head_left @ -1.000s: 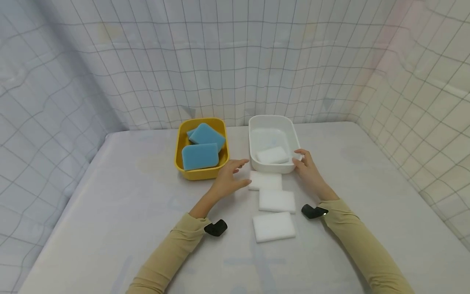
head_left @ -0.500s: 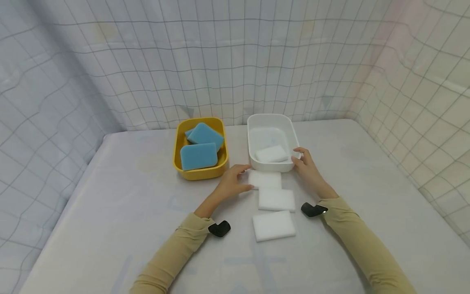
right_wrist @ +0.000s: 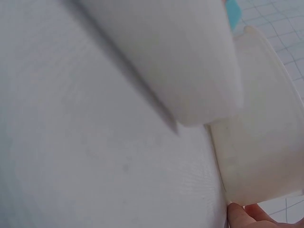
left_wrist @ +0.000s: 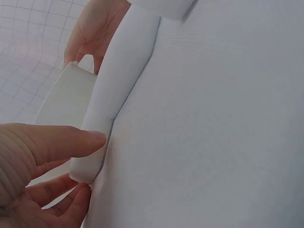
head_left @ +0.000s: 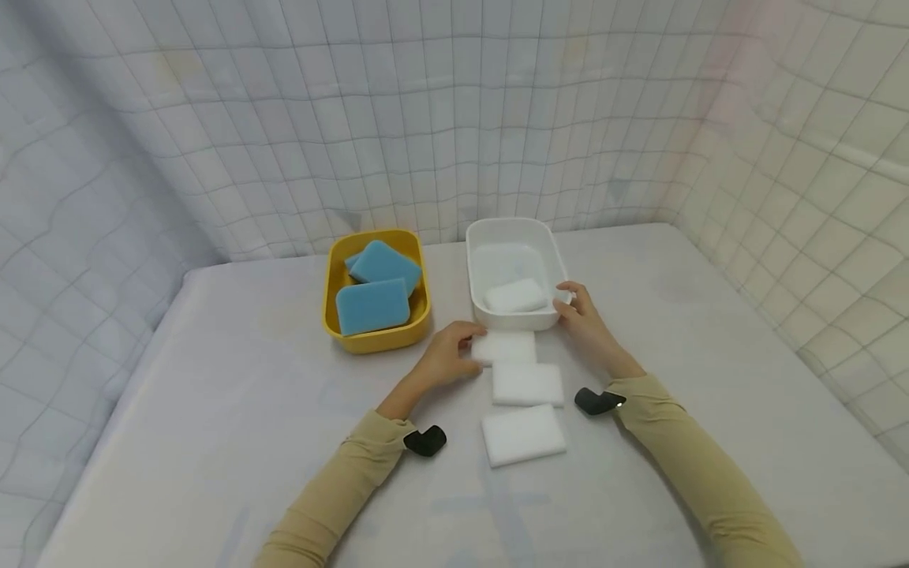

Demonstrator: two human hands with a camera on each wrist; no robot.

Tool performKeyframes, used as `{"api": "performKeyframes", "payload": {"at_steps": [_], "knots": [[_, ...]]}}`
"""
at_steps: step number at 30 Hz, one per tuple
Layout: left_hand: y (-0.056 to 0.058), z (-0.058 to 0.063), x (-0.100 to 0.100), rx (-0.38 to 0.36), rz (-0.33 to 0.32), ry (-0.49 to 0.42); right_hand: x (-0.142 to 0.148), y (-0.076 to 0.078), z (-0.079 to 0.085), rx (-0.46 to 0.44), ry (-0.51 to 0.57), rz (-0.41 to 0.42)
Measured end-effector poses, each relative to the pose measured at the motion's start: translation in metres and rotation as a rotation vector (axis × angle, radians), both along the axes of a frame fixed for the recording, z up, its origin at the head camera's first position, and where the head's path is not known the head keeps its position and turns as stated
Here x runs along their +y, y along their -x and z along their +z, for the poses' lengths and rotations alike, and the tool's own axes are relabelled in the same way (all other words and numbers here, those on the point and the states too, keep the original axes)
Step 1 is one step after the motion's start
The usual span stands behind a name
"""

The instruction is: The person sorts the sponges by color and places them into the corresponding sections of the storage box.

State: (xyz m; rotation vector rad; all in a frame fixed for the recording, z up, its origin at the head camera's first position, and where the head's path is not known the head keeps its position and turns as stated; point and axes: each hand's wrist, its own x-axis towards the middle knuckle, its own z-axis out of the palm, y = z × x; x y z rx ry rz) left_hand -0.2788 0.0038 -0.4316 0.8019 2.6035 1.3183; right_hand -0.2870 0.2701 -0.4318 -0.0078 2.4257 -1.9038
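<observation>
My left hand has its thumb and fingers curled about the left end of the farthest loose white sponge. In the left wrist view the thumb lies on one side of that end and the fingertips on the other. This sponge lies flat against the front of the white plastic tub. At the tub's front right corner my right hand grips the rim. Inside the tub rests another white sponge. Two more loose sponges, a middle one and a nearer one, lie in front.
Left of the white tub stands a yellow tub with several blue sponges in it. A white cloth covers the table. Checked cloth walls hang behind and at both sides.
My left hand has come in from the left, and its fingers have closed on the end of the farthest loose sponge. The right hand stays at the tub corner. The head view has shifted slightly.
</observation>
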Motion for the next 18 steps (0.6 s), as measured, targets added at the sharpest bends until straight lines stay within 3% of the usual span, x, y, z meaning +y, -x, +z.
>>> {"api": "performKeyframes", "payload": {"at_steps": [11,18], "knots": [[-0.001,0.002,-0.001,0.037,0.025,0.040,0.002,0.005,-0.007,0.007,0.004,-0.013],[-0.015,0.011,-0.011,0.025,0.062,0.031,0.001,0.006,-0.008,0.012,0.013,-0.015]]}}
